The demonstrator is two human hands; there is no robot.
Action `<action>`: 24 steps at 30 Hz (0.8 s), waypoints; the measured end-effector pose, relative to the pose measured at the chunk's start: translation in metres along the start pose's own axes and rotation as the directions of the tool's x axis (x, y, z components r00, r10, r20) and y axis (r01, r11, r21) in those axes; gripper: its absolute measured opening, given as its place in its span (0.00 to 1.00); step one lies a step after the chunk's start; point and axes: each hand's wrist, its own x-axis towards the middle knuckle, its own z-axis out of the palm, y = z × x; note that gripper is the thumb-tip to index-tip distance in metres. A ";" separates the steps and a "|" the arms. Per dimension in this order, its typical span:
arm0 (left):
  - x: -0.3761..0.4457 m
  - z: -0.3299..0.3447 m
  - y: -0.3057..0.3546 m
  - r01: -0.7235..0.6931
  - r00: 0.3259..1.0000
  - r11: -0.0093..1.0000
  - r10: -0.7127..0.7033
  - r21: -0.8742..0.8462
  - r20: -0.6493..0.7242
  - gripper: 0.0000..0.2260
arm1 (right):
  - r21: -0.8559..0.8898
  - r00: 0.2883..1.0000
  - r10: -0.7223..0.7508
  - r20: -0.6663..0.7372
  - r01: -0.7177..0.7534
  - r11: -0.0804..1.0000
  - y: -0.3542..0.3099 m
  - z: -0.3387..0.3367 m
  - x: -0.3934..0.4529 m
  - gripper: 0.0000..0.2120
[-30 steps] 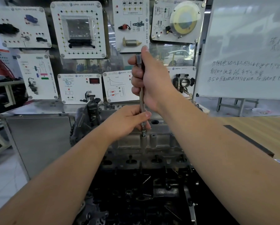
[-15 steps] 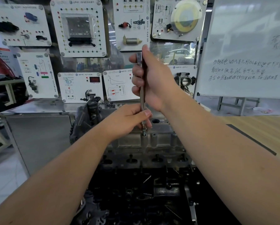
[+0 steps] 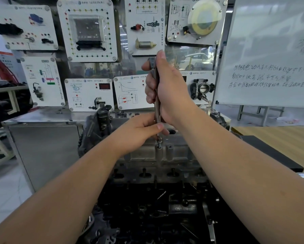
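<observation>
A long metal rod tool (image 3: 157, 112) stands upright over a grey engine cylinder head (image 3: 175, 155). Its lower tip sits on a bolt (image 3: 159, 143) in a raised boss of the head. My right hand (image 3: 167, 88) grips the upper half of the tool, thumb up along its top. My left hand (image 3: 140, 131) pinches the shaft low down, just above the bolt. Both forearms reach in from the bottom of the view.
Dark engine parts (image 3: 156, 208) fill the space below the head. White training panels (image 3: 87, 29) with mounted components hang on the wall behind. A whiteboard (image 3: 270, 50) stands at right above a wooden table (image 3: 279, 143). A steel cabinet (image 3: 42, 147) sits at left.
Both hands keep their grip on the tool. The tool and hands have hardly moved; the view shifted slightly.
</observation>
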 end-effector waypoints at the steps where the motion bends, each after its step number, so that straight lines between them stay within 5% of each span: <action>1: 0.000 0.001 0.000 -0.001 1.000 1.000 0.001 0.012 -0.001 0.09 | 0.007 1.000 0.012 -0.007 -0.012 1.000 0.000 0.000 0.001 0.23; 5: -0.001 0.005 0.001 -0.026 0.998 0.999 0.028 0.045 -0.049 0.08 | -0.036 0.998 -0.043 -0.051 0.041 0.998 0.007 -0.003 0.001 0.20; 12: 0.002 0.009 0.003 -0.046 0.993 0.996 0.053 0.074 -0.101 0.22 | -0.449 0.906 -0.354 -0.233 0.223 0.865 0.025 -0.001 -0.006 0.10; 17: 0.000 0.001 0.001 -0.059 0.998 0.998 0.060 0.013 -0.020 0.09 | -0.417 0.924 -0.333 -0.186 0.232 0.879 0.026 -0.003 -0.005 0.15; 24: -0.002 0.002 0.001 -0.064 0.996 0.997 0.066 0.035 -0.067 0.07 | -0.468 0.939 -0.303 -0.164 0.196 0.862 0.030 -0.005 -0.009 0.16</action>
